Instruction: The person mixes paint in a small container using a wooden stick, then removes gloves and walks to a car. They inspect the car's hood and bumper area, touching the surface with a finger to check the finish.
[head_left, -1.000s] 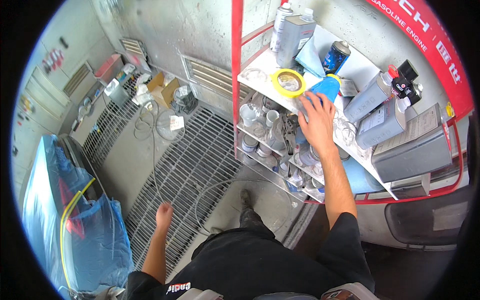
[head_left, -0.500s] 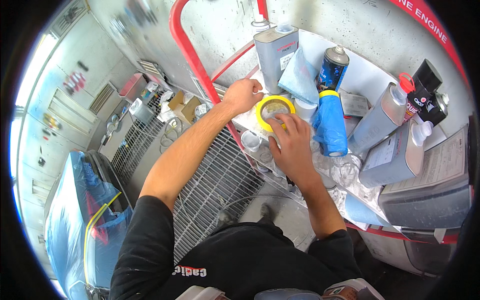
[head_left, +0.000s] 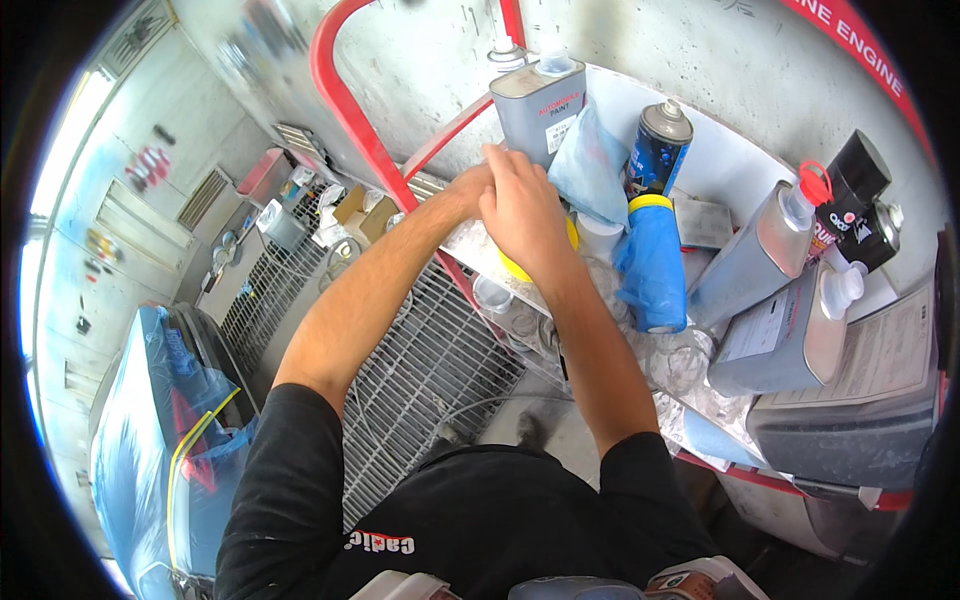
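Observation:
My right hand (head_left: 522, 208) crosses over my left hand (head_left: 468, 192) at the front left of the cluttered shelf (head_left: 470, 244). The right fingers are closed and bend downward beside a grey metal paint can (head_left: 543, 108); their tips, and anything in them, are hidden. Of my left hand only the back and wrist show; its fingers are covered by the right. Beneath my right hand and wrist lies a yellow tape roll (head_left: 513, 268), mostly covered. A folded light blue cloth (head_left: 588, 170) leans against the paint can.
Right of my hands stand a blue plastic-wrapped roll (head_left: 655, 265), a blue spray can (head_left: 660, 148), grey solvent cans (head_left: 750, 255) and a black spray can (head_left: 852, 172). A red rail (head_left: 365, 115) rises at left. Floor grating (head_left: 420, 400) lies below; a plastic-covered car (head_left: 140, 430) is far left.
My right hand has moved up and left from the yellow tape roll and now covers my left fingers. My left hand has shifted slightly left. The view has turned a little.

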